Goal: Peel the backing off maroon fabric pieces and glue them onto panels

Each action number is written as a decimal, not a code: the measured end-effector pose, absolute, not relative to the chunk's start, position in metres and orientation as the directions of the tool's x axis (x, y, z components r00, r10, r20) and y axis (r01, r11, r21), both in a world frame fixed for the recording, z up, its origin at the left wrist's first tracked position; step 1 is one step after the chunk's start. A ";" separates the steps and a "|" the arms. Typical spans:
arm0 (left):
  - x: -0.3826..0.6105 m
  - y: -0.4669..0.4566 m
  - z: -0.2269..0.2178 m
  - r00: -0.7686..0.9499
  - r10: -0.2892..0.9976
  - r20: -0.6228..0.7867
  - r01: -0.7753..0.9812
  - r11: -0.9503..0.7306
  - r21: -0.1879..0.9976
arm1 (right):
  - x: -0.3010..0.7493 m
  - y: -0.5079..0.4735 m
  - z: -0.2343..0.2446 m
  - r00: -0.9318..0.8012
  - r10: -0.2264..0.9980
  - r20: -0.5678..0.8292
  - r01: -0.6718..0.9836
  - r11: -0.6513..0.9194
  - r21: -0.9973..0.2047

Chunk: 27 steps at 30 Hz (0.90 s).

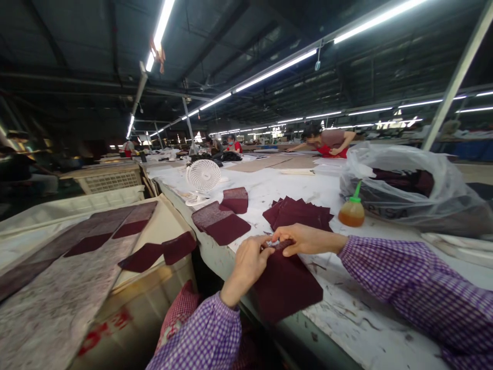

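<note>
A dark maroon fabric piece point(287, 288) lies at the near edge of the white worktable point(346, 318). My left hand point(248, 264) pinches its folded top edge, fingers closed on the cloth. My right hand point(304, 239) reaches in from the right and presses the same folded edge with its fingers together. Both sleeves are purple check. Just beyond my hands is a fanned stack of maroon pieces point(298, 213).
More maroon pieces point(221, 223) and a small white fan point(203, 177) sit further along the table. An amber glue bottle with a green tip point(352, 210) stands by a clear plastic bag of pieces point(412, 190). Laid-out pieces cover a surface on the left point(77, 246). Other people work far back point(327, 141).
</note>
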State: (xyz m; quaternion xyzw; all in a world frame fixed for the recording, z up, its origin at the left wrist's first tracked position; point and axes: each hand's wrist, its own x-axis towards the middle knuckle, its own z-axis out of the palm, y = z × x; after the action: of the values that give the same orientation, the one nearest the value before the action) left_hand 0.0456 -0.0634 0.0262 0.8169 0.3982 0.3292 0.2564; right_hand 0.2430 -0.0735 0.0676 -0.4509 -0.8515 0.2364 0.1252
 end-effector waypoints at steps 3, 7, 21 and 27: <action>0.059 -0.061 0.017 0.489 0.788 0.374 0.578 -0.614 0.538 | 0.252 -0.068 0.064 -0.540 0.841 0.023 0.778 0.509 -0.368; 0.063 -0.061 0.005 0.553 0.706 0.443 0.589 -0.707 0.391 | 0.266 -0.063 0.068 -0.545 0.833 0.098 0.799 0.551 -0.239; 0.060 -0.063 0.003 0.566 0.664 0.489 0.564 -0.744 0.358 | 0.263 -0.069 0.070 -0.596 0.795 0.115 0.796 0.604 -0.048; 0.059 -0.062 0.002 0.567 0.662 0.490 0.559 -0.746 0.362 | 0.263 -0.067 0.060 -0.618 0.775 0.131 0.783 0.622 0.016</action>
State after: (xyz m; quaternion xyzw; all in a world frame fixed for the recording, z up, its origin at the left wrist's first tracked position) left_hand 0.0587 -0.0625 0.0016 0.8812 0.3466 0.3106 0.0831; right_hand 0.2626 -0.0672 0.0603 -0.4333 -0.8989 -0.0354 0.0555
